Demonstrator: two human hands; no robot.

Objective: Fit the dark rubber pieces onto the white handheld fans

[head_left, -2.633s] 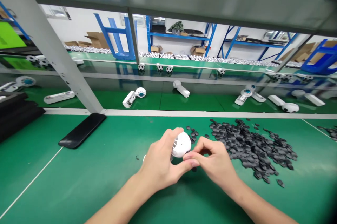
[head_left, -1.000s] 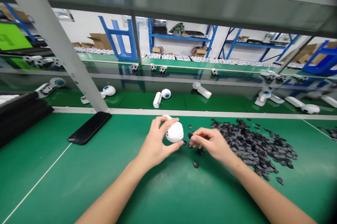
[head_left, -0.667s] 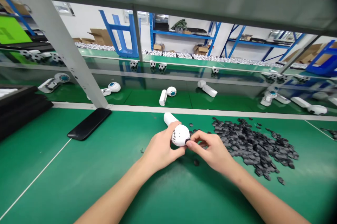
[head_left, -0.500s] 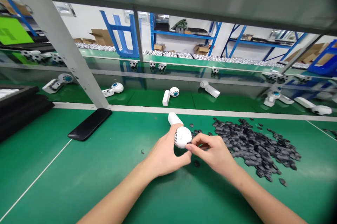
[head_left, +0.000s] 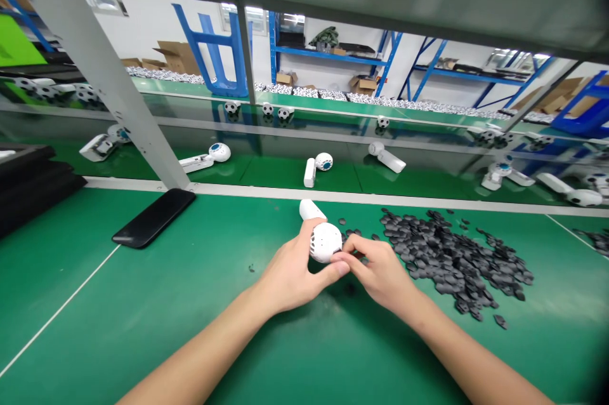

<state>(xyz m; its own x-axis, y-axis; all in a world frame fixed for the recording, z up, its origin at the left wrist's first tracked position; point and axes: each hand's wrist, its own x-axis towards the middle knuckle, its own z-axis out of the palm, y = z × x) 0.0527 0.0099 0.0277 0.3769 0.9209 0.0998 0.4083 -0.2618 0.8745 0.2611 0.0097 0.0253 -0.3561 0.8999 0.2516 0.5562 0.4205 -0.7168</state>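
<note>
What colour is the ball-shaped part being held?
The ball-shaped part is white; best in head view.

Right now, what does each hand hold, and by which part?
The left hand holds a white handheld fan by its round grilled head. The fingertips of the right hand are at that head; if they pinch something small, I cannot tell.

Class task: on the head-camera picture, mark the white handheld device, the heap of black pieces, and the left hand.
white handheld device (head_left: pixel 325 242): head view, on its vented round head
heap of black pieces (head_left: pixel 451 259): head view, on its middle
left hand (head_left: pixel 289 275): head view, on its back
</note>
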